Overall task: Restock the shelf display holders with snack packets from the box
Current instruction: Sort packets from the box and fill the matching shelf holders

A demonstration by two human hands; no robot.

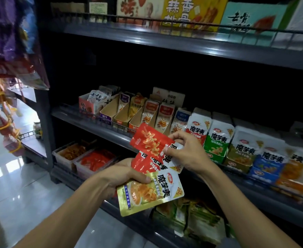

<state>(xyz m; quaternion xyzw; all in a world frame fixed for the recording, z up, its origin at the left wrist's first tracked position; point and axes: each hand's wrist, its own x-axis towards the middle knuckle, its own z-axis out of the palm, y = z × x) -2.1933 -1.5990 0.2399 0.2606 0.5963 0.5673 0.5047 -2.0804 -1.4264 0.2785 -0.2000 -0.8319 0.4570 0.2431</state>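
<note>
- The left hand (123,173) grips a small fan of snack packets in front of the middle shelf (100,127), fingers curled round them: a gold packet (149,191) nearest, with red packets (148,162) behind it.
- The right hand (186,152) pinches the top red packet (149,139) by its right end, thumb on the face and fingers behind, apparently peeling it off the bunch.
- I judge these packets light, thin and floppy, with glossy foil skins that slide on one another. A pinch on the flat sealed edge should hold best, while a grip on the puffed middle may slip or crush what is inside.
- Because the fan is loose, the gold packet hanging lowest looks the likeliest to drop if the left hand relaxes.
- The gold packet reads 魔芋爽 in bold black characters under a small red oval logo, with a "20" corner mark; the smaller print is too fine to read.
- The same 魔芋爽 wording shows on the stocked holders (218,140) to the right on the middle shelf, in red, green, olive and blue.
- To the left, far along that shelf, stand cardboard holders (120,111) that look partly empty, so the packet probably goes into one of them.
- Boxes on the top shelf (191,13) show 蒜香 and 去骨.
- The supply box is not in view.
</note>
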